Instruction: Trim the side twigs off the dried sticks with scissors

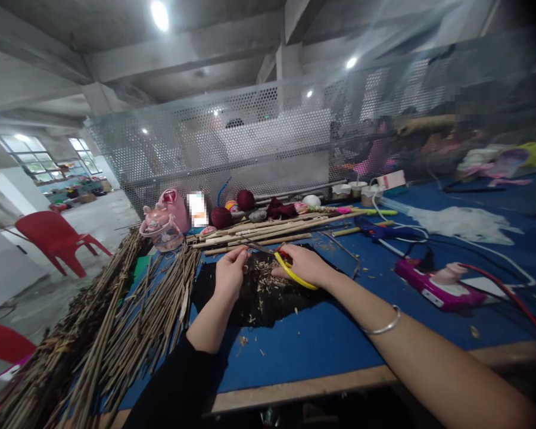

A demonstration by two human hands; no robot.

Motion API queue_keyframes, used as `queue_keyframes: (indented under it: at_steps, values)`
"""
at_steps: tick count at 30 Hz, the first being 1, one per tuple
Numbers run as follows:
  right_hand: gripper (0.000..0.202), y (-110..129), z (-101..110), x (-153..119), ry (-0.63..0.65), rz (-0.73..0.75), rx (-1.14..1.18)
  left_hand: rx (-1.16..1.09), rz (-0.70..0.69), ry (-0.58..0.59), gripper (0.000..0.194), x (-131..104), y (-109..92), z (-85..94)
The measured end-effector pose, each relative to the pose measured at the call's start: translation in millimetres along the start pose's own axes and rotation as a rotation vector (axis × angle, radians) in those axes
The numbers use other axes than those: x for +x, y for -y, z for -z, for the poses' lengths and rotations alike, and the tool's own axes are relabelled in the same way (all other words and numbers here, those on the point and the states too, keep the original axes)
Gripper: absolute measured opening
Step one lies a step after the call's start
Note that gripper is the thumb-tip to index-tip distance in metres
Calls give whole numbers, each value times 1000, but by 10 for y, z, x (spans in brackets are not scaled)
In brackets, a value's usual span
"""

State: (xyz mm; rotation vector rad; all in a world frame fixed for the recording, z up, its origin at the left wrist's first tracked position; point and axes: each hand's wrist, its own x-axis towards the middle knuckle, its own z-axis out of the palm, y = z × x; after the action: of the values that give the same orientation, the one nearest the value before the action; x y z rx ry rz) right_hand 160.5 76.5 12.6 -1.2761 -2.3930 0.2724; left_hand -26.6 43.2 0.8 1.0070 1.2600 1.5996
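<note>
My right hand (304, 264) is wrapped round pruning shears (293, 275) with a curved yellow handle and a bit of red by the fingers. Their dark blades point left, toward my left hand. With thumb and fingers pinched together, my left hand (230, 271) is closed; whatever sits in the pinch is too small to make out. Both hands are over a black cloth (241, 307) on the blue tabletop. Short cut bits of twig (267, 279) lie scattered on the cloth between the hands. A few more bits have fallen on the table near me.
Long dry stalks (152, 310) are heaped on the left. Behind the cloth lie pale sticks (268, 229), yarn balls (245, 199) and a pink basket (163, 229). On the right are a blue glue gun (375, 229), a purple power strip (438, 286) and cables. A perforated metal screen (183, 149) stands behind.
</note>
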Motion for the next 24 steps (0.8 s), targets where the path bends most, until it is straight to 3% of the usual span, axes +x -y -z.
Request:
queue_keyframes:
  at_steps: [12, 24]
  values:
    - [48, 13, 10, -16, 6, 27, -89, 384, -203, 33, 22, -67, -23, -6]
    - [45, 6, 23, -3, 20, -47, -117, 441, -234, 58, 22, -123, -96, -16]
